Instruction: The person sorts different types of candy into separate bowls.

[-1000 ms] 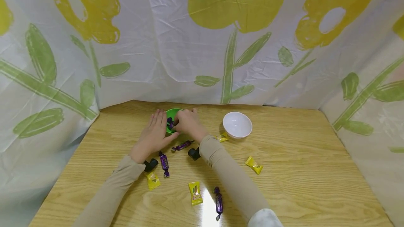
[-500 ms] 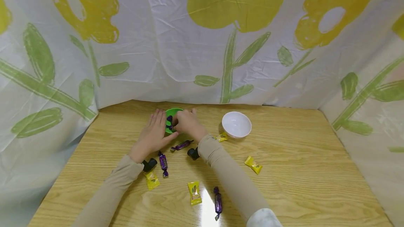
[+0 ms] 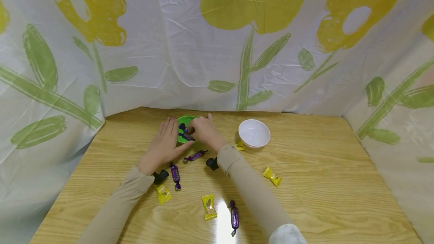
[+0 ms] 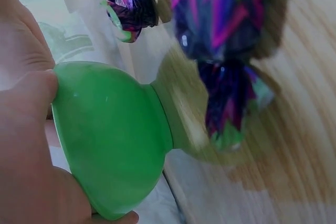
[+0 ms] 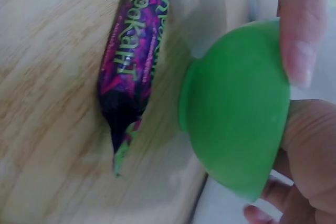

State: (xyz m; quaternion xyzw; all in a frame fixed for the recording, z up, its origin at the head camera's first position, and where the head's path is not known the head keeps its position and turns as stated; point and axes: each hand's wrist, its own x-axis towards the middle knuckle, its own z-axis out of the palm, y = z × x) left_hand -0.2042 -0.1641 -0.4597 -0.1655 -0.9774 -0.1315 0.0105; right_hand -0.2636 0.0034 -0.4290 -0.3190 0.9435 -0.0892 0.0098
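In the head view a green bowl (image 3: 191,118) stands at the back left of the table, with purple-wrapped candies (image 3: 186,136) in it. My left hand (image 3: 165,144) lies along the bowl's left side, its fingers straight and its thumb at the near rim. The left wrist view shows the bowl's wall (image 4: 113,135) against this hand. Over the bowl's right side, my right hand (image 3: 205,131) reaches in with bent fingers. Its fingertips are hidden, so whether they pinch a candy cannot be seen. A purple twist-wrapped candy (image 3: 195,156) lies just in front of the bowl.
A white bowl (image 3: 254,134) stands right of the hands, a yellow candy (image 3: 239,146) by its base. More yellow candies (image 3: 272,176) and purple candies (image 3: 175,176) are scattered nearer. Black wrist cameras (image 3: 161,177) sit under the wrists. A flowered cloth (image 3: 190,63) hangs around the table.
My right hand has shifted slightly right and back, and more of the purple candies in the green bowl shows now. The left hand keeps its place beside the bowl.
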